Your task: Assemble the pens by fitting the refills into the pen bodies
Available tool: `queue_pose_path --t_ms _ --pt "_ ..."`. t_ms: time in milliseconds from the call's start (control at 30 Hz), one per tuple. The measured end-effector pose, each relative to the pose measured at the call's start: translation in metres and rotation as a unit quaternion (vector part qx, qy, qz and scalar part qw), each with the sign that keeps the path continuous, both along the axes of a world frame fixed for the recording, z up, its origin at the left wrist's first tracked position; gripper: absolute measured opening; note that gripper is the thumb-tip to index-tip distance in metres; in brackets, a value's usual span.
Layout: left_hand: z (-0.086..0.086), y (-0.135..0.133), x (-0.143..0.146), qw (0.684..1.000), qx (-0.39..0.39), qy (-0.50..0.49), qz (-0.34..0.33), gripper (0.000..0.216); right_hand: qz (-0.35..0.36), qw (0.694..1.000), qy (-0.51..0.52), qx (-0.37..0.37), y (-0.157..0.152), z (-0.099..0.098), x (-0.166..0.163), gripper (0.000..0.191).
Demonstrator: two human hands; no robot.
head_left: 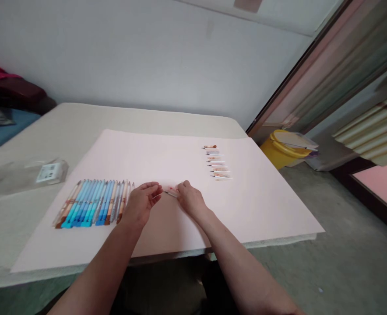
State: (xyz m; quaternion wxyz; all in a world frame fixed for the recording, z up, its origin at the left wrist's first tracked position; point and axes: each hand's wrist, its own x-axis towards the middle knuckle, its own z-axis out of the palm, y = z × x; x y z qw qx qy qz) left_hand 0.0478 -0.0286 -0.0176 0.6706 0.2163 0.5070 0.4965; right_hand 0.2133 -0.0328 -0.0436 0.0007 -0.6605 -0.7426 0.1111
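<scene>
My right hand (191, 199) is closed around a slim clear pen piece (171, 192) with a dark tip and reddish print. The tip points left, towards my left hand (143, 202), whose thumb and fingertips are pinched together. A thin pale edge shows by those fingers, too small to name. Left of that hand, a row of capped-looking pens (91, 201) in blue, brown and clear lies side by side. Farther right lies a column of several slim pen pieces (218, 164) with dark tips and printed patterns.
A white sheet (262, 205) covers much of the table (147, 114). On the left lies a clear plastic bag (19, 177) with a white label. A yellow bin (279, 151) stands on the floor beyond the right edge. A wall runs behind the table.
</scene>
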Motion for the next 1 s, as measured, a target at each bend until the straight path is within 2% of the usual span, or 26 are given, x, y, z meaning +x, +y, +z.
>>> queue_pose_path --t_ms 100,333,700,1000 --pt "-0.002 0.001 -0.001 0.998 -0.033 -0.044 0.018 0.011 0.001 1.0 -0.014 -0.008 -0.001 0.001 0.002 0.02" --pt "-0.004 0.002 0.0 0.996 -0.043 -0.061 0.046 0.01 0.009 0.999 -0.017 0.026 -0.002 -0.001 0.002 0.018" --pt "-0.003 0.001 0.002 0.994 -0.063 -0.073 0.047 0.01 0.025 0.999 -0.03 -0.008 -0.001 -0.005 -0.001 0.023" --pt "-0.006 -0.004 0.007 0.995 -0.071 -0.063 0.038 0.013 -0.011 0.998 0.042 0.036 0.0 0.005 0.004 0.014"
